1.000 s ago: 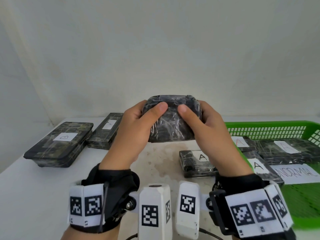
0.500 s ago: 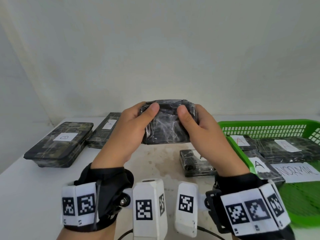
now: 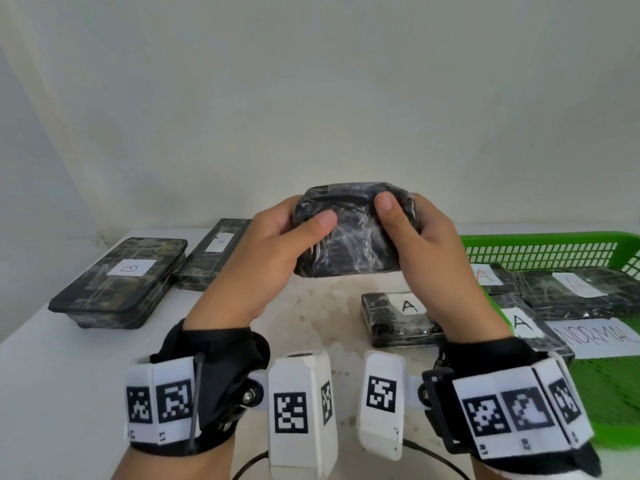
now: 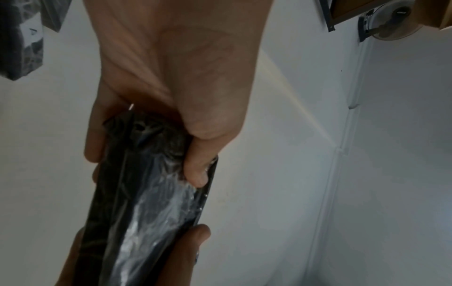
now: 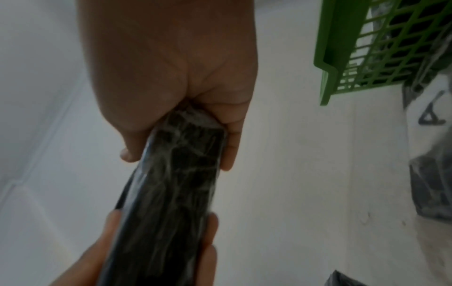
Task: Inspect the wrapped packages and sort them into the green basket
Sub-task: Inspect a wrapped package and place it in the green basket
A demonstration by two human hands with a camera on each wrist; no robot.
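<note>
Far left on the table we've got the package labelled B, then an A-labelled package just beside it. In the middle, our left hand and right hand each grip an end of the held package, thumbs pressed on the near face and fingers curled round the back. It's up in the air over the table, well short of the green basket.

For the inspection step, we'd say turn it slowly and check every face — no label shows on the side facing us, and the shiny wrap looks slippery, so keep both ends pinched.

Further right, another A package sits on the table beside the basket.

Count: one in hand, three on the table, and at least three A packages in the basket with a NORMAL sign — more may be hidden.
</note>
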